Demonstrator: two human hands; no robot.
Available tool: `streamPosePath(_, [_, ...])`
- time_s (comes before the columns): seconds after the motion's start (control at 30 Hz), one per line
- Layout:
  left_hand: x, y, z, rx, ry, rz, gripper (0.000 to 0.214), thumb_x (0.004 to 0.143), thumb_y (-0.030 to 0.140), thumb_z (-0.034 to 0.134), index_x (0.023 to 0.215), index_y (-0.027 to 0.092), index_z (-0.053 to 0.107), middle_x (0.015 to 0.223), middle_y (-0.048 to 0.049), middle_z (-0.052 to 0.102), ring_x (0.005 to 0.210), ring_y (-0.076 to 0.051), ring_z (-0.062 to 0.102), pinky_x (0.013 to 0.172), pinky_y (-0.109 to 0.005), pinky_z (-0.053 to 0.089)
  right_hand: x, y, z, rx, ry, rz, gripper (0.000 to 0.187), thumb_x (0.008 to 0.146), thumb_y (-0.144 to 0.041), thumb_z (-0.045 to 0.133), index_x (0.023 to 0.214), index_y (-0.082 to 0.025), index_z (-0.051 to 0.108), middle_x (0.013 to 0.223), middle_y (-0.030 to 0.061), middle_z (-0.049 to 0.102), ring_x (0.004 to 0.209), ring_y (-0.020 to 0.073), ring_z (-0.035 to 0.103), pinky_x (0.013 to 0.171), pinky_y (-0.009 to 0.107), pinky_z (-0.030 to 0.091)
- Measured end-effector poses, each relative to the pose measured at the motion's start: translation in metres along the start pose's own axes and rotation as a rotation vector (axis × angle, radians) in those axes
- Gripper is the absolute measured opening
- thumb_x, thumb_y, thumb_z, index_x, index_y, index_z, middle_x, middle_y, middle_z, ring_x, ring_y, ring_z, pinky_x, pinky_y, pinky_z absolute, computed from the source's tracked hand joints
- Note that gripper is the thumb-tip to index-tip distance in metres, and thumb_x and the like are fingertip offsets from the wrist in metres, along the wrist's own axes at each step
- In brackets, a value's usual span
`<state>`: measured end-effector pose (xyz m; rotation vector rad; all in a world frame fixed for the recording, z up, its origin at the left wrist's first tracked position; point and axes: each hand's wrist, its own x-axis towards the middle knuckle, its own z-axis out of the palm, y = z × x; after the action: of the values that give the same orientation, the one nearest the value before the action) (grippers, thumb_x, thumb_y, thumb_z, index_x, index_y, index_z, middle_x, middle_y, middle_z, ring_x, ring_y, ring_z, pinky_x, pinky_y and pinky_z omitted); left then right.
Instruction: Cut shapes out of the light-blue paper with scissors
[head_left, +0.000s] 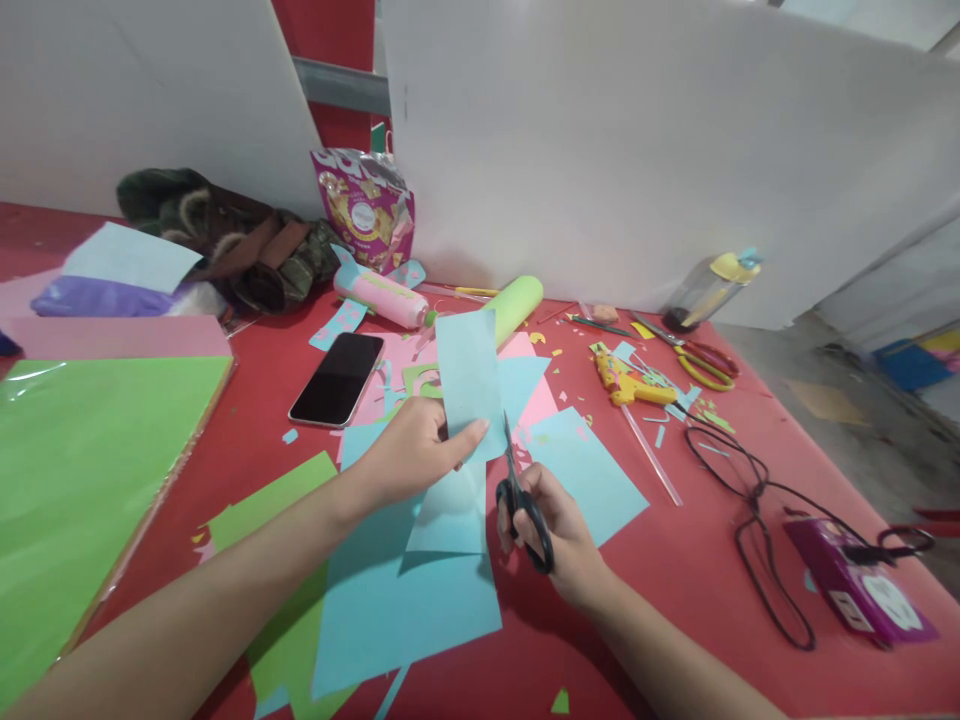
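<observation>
My left hand (416, 450) pinches a light blue paper strip (469, 385) and holds it upright above the red table (675, 580). My right hand (551, 535) grips black-handled scissors (517, 490), whose blades point up along the strip's right edge. Under both hands lie larger light blue sheets (405, 600), and another blue sheet (585, 475) lies to the right. Pink paper (536, 400) shows beneath them.
A black phone (337, 378) lies left of the hands. A green sheet stack (82, 480), a green roll (517, 300), a yellow glue gun (626, 385), red-and-yellow scissors (701, 362), a bottle (709, 288), a black cable (750, 510) and a purple box (862, 590) surround the work spot.
</observation>
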<state>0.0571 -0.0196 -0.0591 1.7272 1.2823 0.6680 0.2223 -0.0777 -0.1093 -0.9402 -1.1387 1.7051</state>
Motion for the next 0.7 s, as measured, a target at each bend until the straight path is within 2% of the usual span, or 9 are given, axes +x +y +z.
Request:
streamPosePath(0.53, [0.0017,-0.0035,-0.0012,-0.033,-0.019,-0.011,0.038,0.074,0.038,0.046,0.043,0.017,0.039,0.038,0.0046,0.040,0.036,-0.007,0.036,0.036,-0.019,0.027,-0.0004,0.0020,-0.0015,-0.033,0.038,-0.002,0.039,0.067,-0.049,0.061,0.067,-0.022,0.032,0.047,-0.0092,0.046,0.038,0.0072,0.044,0.034,0.017,0.032])
streamPosePath(0.7, [0.0029,-0.0045,-0.0017,-0.123,-0.002,-0.037,0.035,0.074,0.039,0.045,0.048,0.016,0.041,0.042,0.0049,0.038,0.039,-0.008,0.038,0.038,-0.019,0.029,-0.0002,0.0033,-0.0018,-0.031,0.026,-0.005,0.036,0.070,-0.043,0.060,0.067,-0.022,0.032,0.048,-0.0091,0.046,0.038,0.0066,0.045,0.034,0.017,0.033])
